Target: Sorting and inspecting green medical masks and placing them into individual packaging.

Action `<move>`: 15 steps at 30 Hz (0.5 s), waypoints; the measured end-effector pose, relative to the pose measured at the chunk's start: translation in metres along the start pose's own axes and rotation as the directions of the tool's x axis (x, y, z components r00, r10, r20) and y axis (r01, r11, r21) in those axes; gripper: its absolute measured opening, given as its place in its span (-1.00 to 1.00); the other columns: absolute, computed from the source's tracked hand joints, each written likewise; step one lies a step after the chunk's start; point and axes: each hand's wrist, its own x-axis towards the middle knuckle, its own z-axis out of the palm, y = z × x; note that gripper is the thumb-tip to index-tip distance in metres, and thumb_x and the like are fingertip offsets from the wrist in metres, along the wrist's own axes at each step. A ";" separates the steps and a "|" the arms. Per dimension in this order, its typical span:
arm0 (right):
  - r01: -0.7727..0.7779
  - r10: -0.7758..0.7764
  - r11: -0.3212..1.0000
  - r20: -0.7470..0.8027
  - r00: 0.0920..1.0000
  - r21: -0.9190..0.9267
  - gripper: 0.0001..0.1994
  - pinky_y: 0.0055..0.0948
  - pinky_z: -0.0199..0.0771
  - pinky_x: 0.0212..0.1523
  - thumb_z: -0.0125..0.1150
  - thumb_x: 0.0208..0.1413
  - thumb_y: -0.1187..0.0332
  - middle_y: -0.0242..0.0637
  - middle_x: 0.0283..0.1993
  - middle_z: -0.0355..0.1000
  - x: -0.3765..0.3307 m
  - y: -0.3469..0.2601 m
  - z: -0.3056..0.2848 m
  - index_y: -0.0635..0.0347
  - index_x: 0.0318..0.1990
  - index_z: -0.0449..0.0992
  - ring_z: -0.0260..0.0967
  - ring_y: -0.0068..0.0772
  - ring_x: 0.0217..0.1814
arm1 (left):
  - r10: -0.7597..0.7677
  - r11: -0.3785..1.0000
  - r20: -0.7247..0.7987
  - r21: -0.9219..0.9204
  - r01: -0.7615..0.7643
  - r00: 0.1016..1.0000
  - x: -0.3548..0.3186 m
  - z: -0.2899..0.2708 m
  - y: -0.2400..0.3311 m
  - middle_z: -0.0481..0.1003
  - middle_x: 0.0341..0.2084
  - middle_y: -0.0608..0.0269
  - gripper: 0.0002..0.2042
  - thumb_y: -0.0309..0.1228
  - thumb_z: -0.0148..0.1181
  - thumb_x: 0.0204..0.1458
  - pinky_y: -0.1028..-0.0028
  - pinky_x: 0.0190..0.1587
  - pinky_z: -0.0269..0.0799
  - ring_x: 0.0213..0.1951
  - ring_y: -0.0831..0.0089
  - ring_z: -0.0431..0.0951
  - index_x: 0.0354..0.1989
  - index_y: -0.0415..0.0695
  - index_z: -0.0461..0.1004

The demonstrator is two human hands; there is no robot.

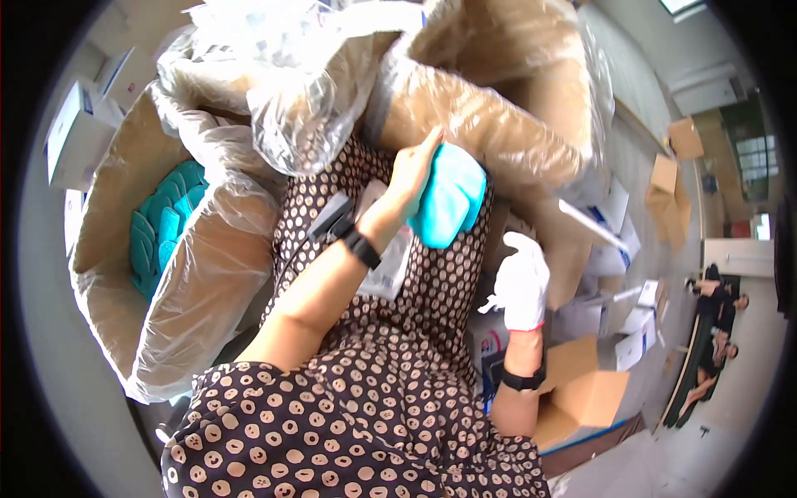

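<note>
My bare left hand (408, 176) is closed on a smooth teal padded piece (449, 199) with rounded ends, holding it upright above my lap. The thumb and palm are along its left edge; the far fingers are hidden behind it. My right hand (521, 284), in a white knit glove, hangs apart to the right of my lap, its fingers loosely bent and nothing visible in them. A clear plastic packet (384, 278) lies on my lap beneath the left forearm. Similar teal pieces (166, 220) are stacked in the plastic-lined carton (207, 266) at the left.
A large plastic-lined carton (506, 108) stands open in front, with a clear plastic liner (307, 108) bunched beside it. An open brown carton (585, 394) is near my right forearm. White boxes (79, 137) stand at the far left. Two people (718, 332) sit at the far right.
</note>
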 end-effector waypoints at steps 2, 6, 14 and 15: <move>-0.102 0.095 0.993 0.105 0.990 0.063 -0.62 -0.71 0.05 -0.73 -0.22 0.37 0.14 -0.61 -0.65 0.13 0.016 0.001 0.014 0.27 -0.06 0.43 0.01 -0.78 -0.72 | -0.012 0.996 -0.046 -0.084 0.008 0.999 -0.020 -0.017 0.026 0.51 -0.55 0.30 -0.52 0.03 0.11 0.12 0.53 -0.34 0.39 -0.50 0.56 0.46 -0.46 -0.24 0.57; -0.258 0.150 0.887 0.289 0.945 0.384 -0.54 -0.60 0.22 -0.65 -0.32 0.35 0.09 -0.43 -0.56 0.26 0.038 -0.026 0.046 0.31 -0.07 0.41 0.18 -0.61 -0.63 | 0.387 0.922 -0.252 0.109 -0.371 0.887 -0.050 -0.075 0.102 0.33 -0.66 0.44 -0.51 0.06 0.05 0.14 0.50 -0.48 0.21 -0.58 0.59 0.28 -0.62 -0.11 0.42; 0.632 -0.575 0.753 -0.284 0.767 0.182 -0.76 -0.46 0.25 -0.69 -0.12 0.29 0.28 -0.31 -0.54 0.27 0.114 -0.100 0.043 0.27 -0.22 0.40 0.19 -0.46 -0.67 | 0.941 0.057 -0.072 0.997 -0.056 -0.330 -0.135 -0.277 0.242 0.28 -0.79 0.32 -0.50 -0.15 -0.13 0.31 0.57 -0.57 0.14 -0.64 0.62 0.23 -0.68 -0.18 0.30; 0.756 -0.677 0.650 -0.391 0.623 0.078 -0.76 -0.46 0.27 -0.67 -0.13 0.29 0.28 -0.32 -0.57 0.25 0.126 -0.114 0.038 0.26 -0.25 0.39 0.16 -0.47 -0.69 | 0.924 0.054 -0.026 0.996 0.064 -0.382 -0.144 -0.298 0.243 0.39 -0.73 0.20 -0.56 -0.16 -0.15 0.31 0.56 -0.58 0.23 -0.66 0.47 0.36 -0.54 -0.20 0.39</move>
